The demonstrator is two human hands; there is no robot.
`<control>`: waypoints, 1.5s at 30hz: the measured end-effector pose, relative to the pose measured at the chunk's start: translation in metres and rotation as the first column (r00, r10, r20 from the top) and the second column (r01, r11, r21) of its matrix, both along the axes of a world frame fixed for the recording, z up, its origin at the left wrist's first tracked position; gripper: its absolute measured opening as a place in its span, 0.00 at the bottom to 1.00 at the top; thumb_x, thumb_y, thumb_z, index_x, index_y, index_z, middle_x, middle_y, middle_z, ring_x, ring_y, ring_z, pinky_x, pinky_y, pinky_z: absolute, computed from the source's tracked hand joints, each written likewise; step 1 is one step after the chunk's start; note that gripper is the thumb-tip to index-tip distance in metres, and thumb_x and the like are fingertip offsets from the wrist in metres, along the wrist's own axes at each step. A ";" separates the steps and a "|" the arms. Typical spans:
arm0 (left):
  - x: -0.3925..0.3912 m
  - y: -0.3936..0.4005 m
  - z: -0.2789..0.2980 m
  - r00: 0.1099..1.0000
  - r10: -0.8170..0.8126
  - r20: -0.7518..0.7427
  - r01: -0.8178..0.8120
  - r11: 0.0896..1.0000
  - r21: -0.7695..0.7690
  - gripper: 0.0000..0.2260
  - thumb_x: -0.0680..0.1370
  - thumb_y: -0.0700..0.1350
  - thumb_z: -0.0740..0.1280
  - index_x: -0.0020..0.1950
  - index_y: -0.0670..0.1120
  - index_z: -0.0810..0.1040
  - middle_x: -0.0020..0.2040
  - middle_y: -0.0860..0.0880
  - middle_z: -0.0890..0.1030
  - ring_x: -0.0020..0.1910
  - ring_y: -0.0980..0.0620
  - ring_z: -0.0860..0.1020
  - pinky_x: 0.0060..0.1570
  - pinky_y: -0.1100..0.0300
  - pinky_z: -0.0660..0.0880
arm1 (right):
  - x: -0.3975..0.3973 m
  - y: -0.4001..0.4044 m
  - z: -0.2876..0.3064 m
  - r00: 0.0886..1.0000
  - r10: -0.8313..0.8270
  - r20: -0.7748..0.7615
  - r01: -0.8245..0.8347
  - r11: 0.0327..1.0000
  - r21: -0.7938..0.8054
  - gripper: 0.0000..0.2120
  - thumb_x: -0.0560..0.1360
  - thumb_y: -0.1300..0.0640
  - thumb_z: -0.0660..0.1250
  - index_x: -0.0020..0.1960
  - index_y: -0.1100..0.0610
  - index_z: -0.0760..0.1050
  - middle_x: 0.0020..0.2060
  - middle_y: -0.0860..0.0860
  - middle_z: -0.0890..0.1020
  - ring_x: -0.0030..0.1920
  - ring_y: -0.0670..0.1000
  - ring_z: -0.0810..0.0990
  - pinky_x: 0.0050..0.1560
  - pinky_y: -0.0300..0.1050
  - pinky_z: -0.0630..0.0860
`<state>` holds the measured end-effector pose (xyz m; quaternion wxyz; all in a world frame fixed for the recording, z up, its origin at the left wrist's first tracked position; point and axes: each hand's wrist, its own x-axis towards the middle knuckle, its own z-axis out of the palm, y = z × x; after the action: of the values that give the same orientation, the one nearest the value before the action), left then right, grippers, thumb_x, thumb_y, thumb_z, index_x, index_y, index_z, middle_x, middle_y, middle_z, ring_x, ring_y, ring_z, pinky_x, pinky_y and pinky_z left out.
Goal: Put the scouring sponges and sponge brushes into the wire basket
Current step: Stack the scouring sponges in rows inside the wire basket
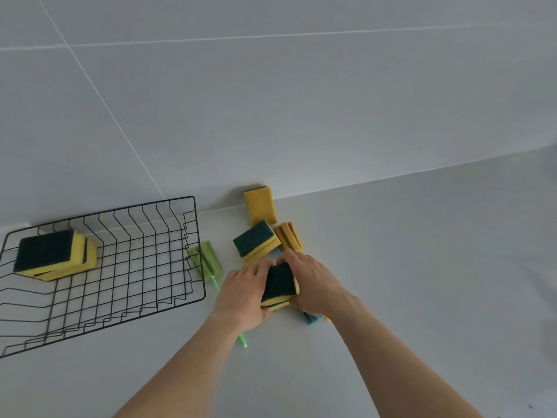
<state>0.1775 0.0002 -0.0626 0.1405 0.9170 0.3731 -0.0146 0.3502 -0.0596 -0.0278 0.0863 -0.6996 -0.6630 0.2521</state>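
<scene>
The pale grey table (422, 267) carries a black wire basket (193, 245), the landmark here. Inside the basket, at its far left end, lies a stack of yellow scouring sponges with dark green pads (54, 256). Just right of the basket lies a light green sponge brush (206, 259) on a green handle. Further right, the left hand (241, 294) and the right hand (313, 282) press a small stack of green-topped yellow sponges (280, 286) between them, fingers closed on it. Behind the hands, right of the basket, lie another green-and-yellow sponge (256, 241), a plain yellow sponge (259, 204) and a yellow ribbed sponge brush head (289, 236)
</scene>
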 end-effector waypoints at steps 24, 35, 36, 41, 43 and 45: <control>-0.144 0.111 0.110 0.996 -0.089 0.004 0.086 0.972 0.219 0.39 0.64 0.57 0.75 0.70 0.52 0.59 0.60 0.50 0.76 0.60 0.48 0.75 0.67 0.51 0.65 | -0.126 0.097 0.093 0.979 0.120 0.167 -0.145 0.978 0.148 0.43 0.65 0.49 0.79 0.72 0.47 0.59 0.63 0.47 0.74 0.61 0.52 0.74 0.57 0.49 0.75; -0.257 0.167 0.075 0.999 0.038 -0.014 -0.034 0.975 0.219 0.37 0.66 0.58 0.75 0.69 0.53 0.61 0.60 0.51 0.76 0.62 0.48 0.71 0.72 0.49 0.60 | -0.229 0.172 0.043 0.964 0.197 0.181 -0.231 0.953 0.193 0.39 0.67 0.52 0.77 0.70 0.46 0.60 0.59 0.47 0.75 0.58 0.50 0.72 0.58 0.49 0.75; -0.263 0.171 0.069 0.999 0.045 -0.002 -0.043 0.977 0.208 0.37 0.65 0.59 0.75 0.68 0.53 0.61 0.60 0.51 0.76 0.62 0.48 0.71 0.72 0.49 0.59 | -0.233 0.178 0.038 0.963 0.200 0.182 -0.233 0.955 0.185 0.38 0.67 0.52 0.77 0.71 0.47 0.60 0.59 0.47 0.75 0.58 0.51 0.72 0.58 0.49 0.75; -0.280 0.192 0.043 0.996 0.067 0.058 -0.075 0.985 0.157 0.37 0.65 0.58 0.74 0.69 0.52 0.61 0.61 0.51 0.76 0.63 0.49 0.70 0.74 0.50 0.56 | -0.246 0.204 0.017 0.964 0.209 0.165 -0.233 0.963 0.138 0.38 0.66 0.53 0.77 0.70 0.47 0.62 0.58 0.47 0.76 0.58 0.52 0.72 0.58 0.51 0.75; -0.285 0.199 0.033 0.996 0.066 0.066 -0.076 0.984 0.163 0.38 0.65 0.58 0.75 0.69 0.51 0.62 0.60 0.50 0.76 0.63 0.48 0.70 0.75 0.49 0.54 | -0.250 0.213 0.008 0.965 0.210 0.157 -0.231 0.964 0.133 0.38 0.67 0.52 0.77 0.70 0.46 0.62 0.58 0.47 0.76 0.58 0.52 0.72 0.57 0.50 0.75; -0.290 0.206 0.025 0.997 0.065 0.051 -0.073 0.982 0.172 0.38 0.65 0.59 0.75 0.69 0.51 0.62 0.61 0.50 0.76 0.64 0.48 0.70 0.75 0.47 0.53 | -0.253 0.222 0.001 0.965 0.213 0.152 -0.233 0.965 0.123 0.37 0.67 0.52 0.77 0.71 0.46 0.61 0.58 0.46 0.75 0.58 0.51 0.72 0.56 0.49 0.75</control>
<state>-0.1127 0.2064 -0.0378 0.0689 0.9123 0.4013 0.0437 0.0974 0.1621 -0.0267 0.0604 -0.6283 -0.7581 0.1641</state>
